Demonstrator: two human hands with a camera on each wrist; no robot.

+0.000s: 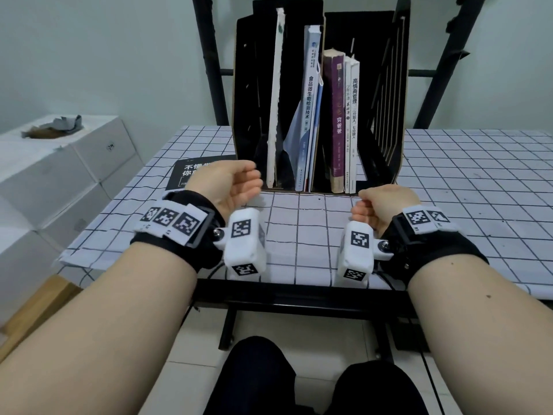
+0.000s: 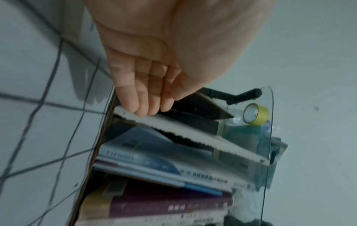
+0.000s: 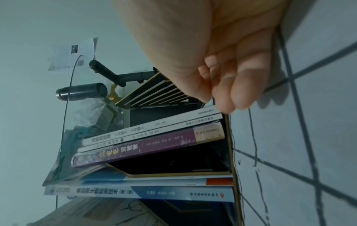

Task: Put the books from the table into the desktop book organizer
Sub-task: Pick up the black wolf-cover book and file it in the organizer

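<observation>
One book is left out of the organizer: a black book (image 1: 197, 172) lies flat on the worktop (image 1: 478, 187), beside the organizer's left wall and toward the worktop's left edge, with its near right part hidden behind the left hand (image 1: 227, 185). That hand hovers over the book's near right corner, palm turned inward, fingers loosely curled and holding nothing; the left wrist view shows its fingers (image 2: 139, 97) hanging relaxed in front of the organizer's left slot. The right hand (image 1: 386, 205) hangs in front of the organizer's right half, toward the near edge, its fingers loosely curled and also empty. The desktop book organizer (image 1: 248, 94) stands upright at the middle of the worktop toward the far edge; it already holds a thin white book (image 1: 276, 97) leaning in its left compartment, a blue-and-white book (image 1: 311, 115) against the middle divider, and a purple book (image 1: 337, 124) with two white books (image 1: 353, 121) in the right compartment. The black book lies to the left of both hands, and the left hand is plainly the nearer, almost above it, while the right is well apart. How its long axis runs cannot be told, since too little of the cover shows. I judge the next move is a short leftward and downward reach of the left hand.
</observation>
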